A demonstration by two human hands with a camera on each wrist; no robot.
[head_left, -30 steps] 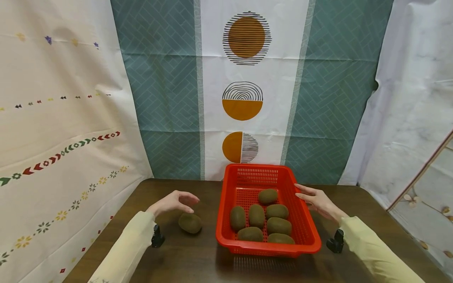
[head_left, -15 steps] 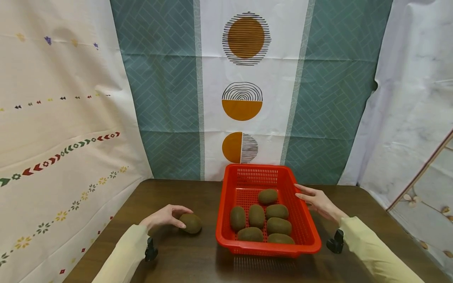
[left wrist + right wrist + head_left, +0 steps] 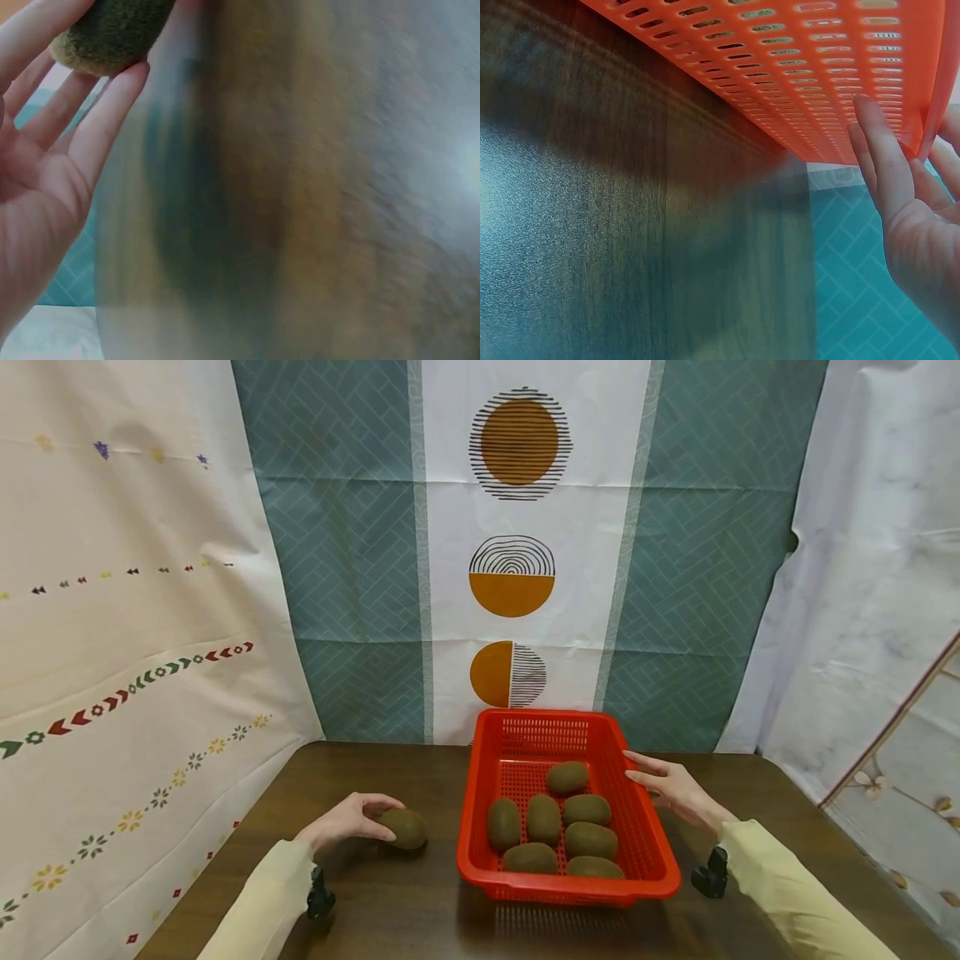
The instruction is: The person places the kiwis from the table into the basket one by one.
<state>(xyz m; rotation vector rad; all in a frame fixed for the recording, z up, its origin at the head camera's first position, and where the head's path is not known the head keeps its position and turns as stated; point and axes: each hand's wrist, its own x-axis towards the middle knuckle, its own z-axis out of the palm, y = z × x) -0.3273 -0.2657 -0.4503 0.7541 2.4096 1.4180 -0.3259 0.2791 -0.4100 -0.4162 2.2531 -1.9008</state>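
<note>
My left hand point(image 3: 352, 820) grips a brown, fuzzy kiwi point(image 3: 403, 829) to the left of the basket. In the left wrist view the fingertips lie against the lower end of that kiwi point(image 3: 116, 34), and its top is cut off by the frame. The red plastic basket point(image 3: 570, 887) stands right of centre with several kiwis point(image 3: 543, 818) on its slotted floor. At the basket's right side, my right hand point(image 3: 678, 789) holds the rim. The right wrist view has some fingers point(image 3: 885, 161) along the outside of the perforated wall and others over the rim.
Everything stands on a dark brown wooden table point(image 3: 390, 910). A teal and white patterned cloth point(image 3: 352, 568) hangs behind it, with pale cloths at the left and right sides. A small black camera sits on each wrist.
The left hand has come down from above the kiwi and closed its fingers on it. Over the last half second the kiwi has risen slightly. Right hand and basket stay put.
</note>
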